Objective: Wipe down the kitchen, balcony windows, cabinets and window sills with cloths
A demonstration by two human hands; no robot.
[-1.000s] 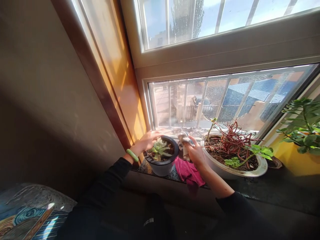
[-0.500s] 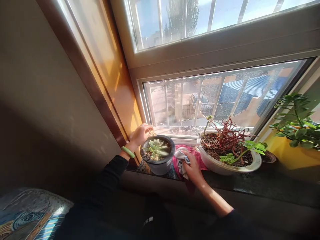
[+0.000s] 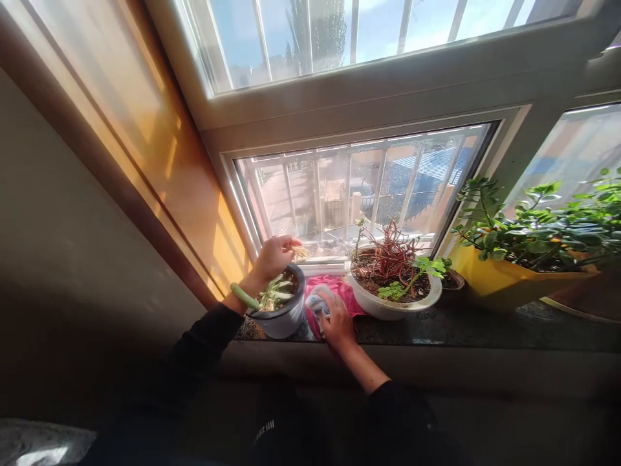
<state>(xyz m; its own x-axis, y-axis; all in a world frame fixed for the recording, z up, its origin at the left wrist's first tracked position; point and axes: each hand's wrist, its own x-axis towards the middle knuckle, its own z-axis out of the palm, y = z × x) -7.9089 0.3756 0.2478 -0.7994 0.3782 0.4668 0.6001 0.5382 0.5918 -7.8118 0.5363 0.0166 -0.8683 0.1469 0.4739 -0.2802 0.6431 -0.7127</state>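
Observation:
My left hand point(image 3: 275, 257), with a green bangle at the wrist, is raised over the back of a grey pot point(image 3: 283, 321). Its fingers are closed on a small tuft of straw-coloured dried plant bits point(image 3: 301, 252). Below the wrist, the pale succulent point(image 3: 276, 291) in that pot is partly covered by the hand. To the right of the pot, my right hand point(image 3: 338, 323) is closed on a crumpled white and blue cloth point(image 3: 318, 300). That cloth is pressed onto a pink cloth point(image 3: 346, 294) lying on the sill.
A round white planter point(image 3: 395, 307) with reddish stems stands right of the pink cloth. Beyond it are a small brown pot point(image 3: 455, 283) and a leafy plant point(image 3: 538, 226) in a yellow wrapping point(image 3: 495, 275). The dark stone sill point(image 3: 466, 331) runs below a barred window point(image 3: 334, 188).
The view has swung right. My left hand has moved from the pot's left rim to over its back, bringing the dried bits out. My right hand stays at the pink cloth with its cloth.

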